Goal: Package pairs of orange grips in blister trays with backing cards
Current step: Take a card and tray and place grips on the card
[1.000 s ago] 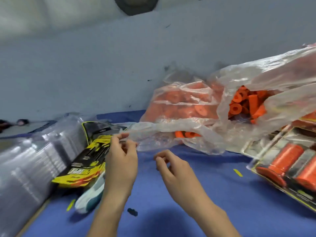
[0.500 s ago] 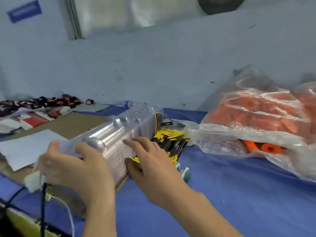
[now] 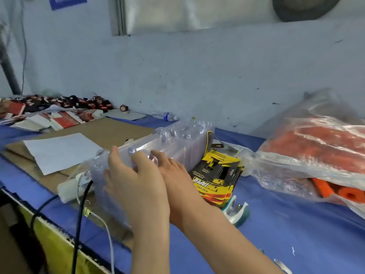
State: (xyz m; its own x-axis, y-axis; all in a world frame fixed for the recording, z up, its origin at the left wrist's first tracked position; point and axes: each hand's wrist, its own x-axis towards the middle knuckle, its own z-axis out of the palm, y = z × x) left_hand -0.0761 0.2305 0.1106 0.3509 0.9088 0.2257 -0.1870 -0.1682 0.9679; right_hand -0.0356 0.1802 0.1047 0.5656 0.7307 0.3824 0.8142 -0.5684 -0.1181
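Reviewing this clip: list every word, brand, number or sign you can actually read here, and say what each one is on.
"PROTAPER": large brand lettering, seen upside down, on the top yellow and black backing card.
Small white print on the same card: too small to read.
Blue sign on the wall: white lettering, blurred, unreadable.
Water bottle label: too small to read.
Red and white printed cards at far left: blurred, unreadable.

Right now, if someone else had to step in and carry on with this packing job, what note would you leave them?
Left hand: on the near end of the clear blister tray stack, fingers curled over its top.
Right hand: fingers laid on the same stack, beside the left.
Backing cards: yellow and black pile just right of the stack.
Orange grips: in the plastic bag at far right, a few showing at its mouth.
Done: no finished pack in view.
Left: pull one tray free, fit two grips, add a card.
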